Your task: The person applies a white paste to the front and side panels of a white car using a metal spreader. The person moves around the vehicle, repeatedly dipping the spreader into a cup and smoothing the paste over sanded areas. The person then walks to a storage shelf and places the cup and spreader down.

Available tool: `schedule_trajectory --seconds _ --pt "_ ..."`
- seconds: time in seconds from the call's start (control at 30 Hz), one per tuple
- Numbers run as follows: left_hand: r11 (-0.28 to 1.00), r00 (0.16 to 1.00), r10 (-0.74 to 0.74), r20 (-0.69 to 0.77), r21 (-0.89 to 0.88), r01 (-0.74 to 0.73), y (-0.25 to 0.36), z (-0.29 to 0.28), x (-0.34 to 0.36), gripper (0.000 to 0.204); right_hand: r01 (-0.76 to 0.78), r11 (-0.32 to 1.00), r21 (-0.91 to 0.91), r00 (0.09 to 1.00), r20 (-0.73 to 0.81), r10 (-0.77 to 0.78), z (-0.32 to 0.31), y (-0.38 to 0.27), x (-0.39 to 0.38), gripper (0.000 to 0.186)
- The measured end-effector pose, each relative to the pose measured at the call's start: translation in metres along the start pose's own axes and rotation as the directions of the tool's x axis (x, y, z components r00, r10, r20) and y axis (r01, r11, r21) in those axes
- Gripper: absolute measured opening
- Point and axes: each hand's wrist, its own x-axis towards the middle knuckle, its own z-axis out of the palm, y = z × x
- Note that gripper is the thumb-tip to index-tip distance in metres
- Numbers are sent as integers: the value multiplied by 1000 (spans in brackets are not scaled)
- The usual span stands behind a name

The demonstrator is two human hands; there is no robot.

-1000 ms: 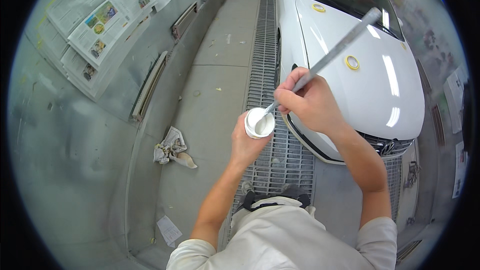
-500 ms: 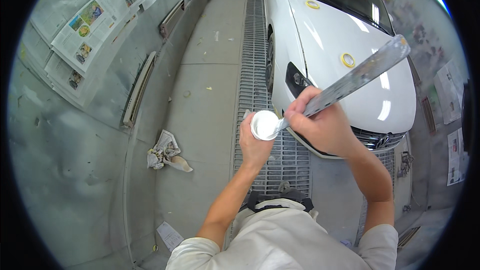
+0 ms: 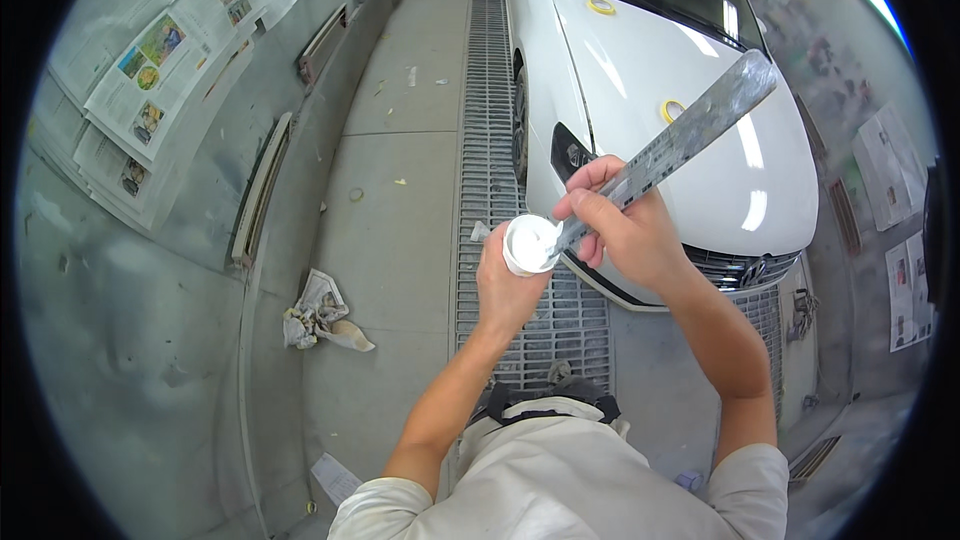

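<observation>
My left hand (image 3: 503,290) is closed round a small white cup (image 3: 525,245) with white liquid in it. My right hand (image 3: 630,230) grips a long, flat grey metal stick (image 3: 720,100), perhaps a ruler, its lower end inside the cup at the right side. The stick slants up to the right over the white car's bonnet (image 3: 760,160), where two yellow tape rolls (image 3: 601,6) rest, one partly behind the stick.
A floor grate (image 3: 477,120) runs beside the car. On the left, a metal wall (image 3: 140,320) carries taped newspapers (image 3: 160,90). Crumpled paper (image 3: 325,315) lies on the floor. More papers (image 3: 905,290) hang on the right wall.
The stick has turned to show its broad flat face and tilted further right. Its end stays in the cup. The car and walls have shifted left in view.
</observation>
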Motion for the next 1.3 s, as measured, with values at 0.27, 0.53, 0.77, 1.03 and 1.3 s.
schedule_trajectory --seconds 0.27,0.53,0.77,1.03,1.3 --pt "998 998 57 41 12 -58 7 -3 10 53 133 971 -198 986 -75 -150 -19 0 6 29" --pt "998 989 54 139 -28 -51 23 -2 13 57 151 978 -145 961 -211 -180 -31 1 7 28" --pt "999 967 -50 249 16 47 27 7 11 58 42 996 -76 962 -267 -61 -41 19 12 32" --pt "1000 965 -1 263 -20 7 15 23 8 61 74 993 -97 923 -369 -105 -82 -8 12 32" --pt "994 942 78 326 -92 -51 18 37 8 58 53 962 -269 986 -137 -93 -71 -11 -14 29"
